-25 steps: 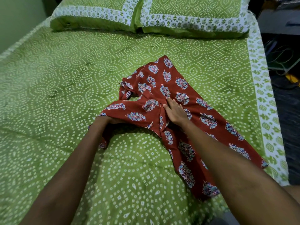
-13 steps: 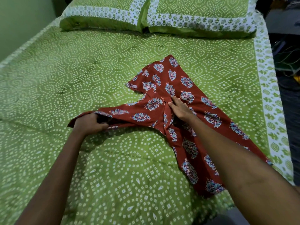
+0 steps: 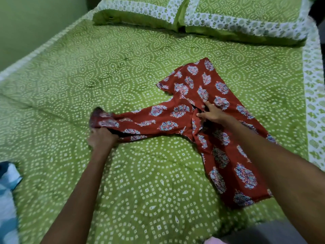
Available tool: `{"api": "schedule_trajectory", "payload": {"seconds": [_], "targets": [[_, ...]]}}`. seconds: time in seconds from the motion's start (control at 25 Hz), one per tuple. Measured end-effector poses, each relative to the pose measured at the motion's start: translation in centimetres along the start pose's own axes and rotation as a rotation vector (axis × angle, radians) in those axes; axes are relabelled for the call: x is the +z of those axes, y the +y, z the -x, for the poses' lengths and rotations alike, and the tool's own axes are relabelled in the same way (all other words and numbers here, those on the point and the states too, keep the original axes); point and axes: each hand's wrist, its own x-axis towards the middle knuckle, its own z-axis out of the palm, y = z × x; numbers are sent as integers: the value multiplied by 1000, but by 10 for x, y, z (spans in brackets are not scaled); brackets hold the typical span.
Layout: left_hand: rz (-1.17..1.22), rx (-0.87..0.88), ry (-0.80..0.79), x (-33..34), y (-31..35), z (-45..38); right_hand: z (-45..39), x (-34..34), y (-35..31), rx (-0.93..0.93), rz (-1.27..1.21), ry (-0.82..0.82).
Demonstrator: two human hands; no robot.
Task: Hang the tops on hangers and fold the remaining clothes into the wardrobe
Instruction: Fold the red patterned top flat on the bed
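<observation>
On the bed (image 3: pixel 123 71), left hand (image 3: pixel 101 138) grips red garment (image 3: pixel 219 155); right hand (image 3: pixel 213 114) presses it, fingers straight

Bed (image 3: pixel 123 76) covered by a green bedspread with white dotted circle pattern and a white leafy border along the right side. Two matching green pillows (image 3: pixel 193 16) side by side at the head, touching. Red garment (image 3: pixel 219 147) printed with blue and white flower motifs spread flat right of centre, one part stretched out to the left, another running toward the near right edge. Blue and white cloth (image 3: pixel 8 191) at the near left edge, mostly out of view.
</observation>
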Motion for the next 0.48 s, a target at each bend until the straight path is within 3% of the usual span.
{"api": "schedule_trajectory", "payload": {"seconds": [0.08,0.16,0.2,0.28,0.36,0.48], "targets": [[421,20,79,2,-17,3,18,-1,-15,-17,88,219],[787,-52,101,7,-27,13,45,21,-36,-190,190,467],[1011,-120,100,10,-29,18,60,40,-49,-312,207,458],[1442,-270,128,15,-37,21,80,82,-68,-483,297,266],[1589,-331,191,17,-51,28,86,113,-77,-540,385,187],[1572,-332,170,18,-76,59,94,139,-79,-719,333,335]]}}
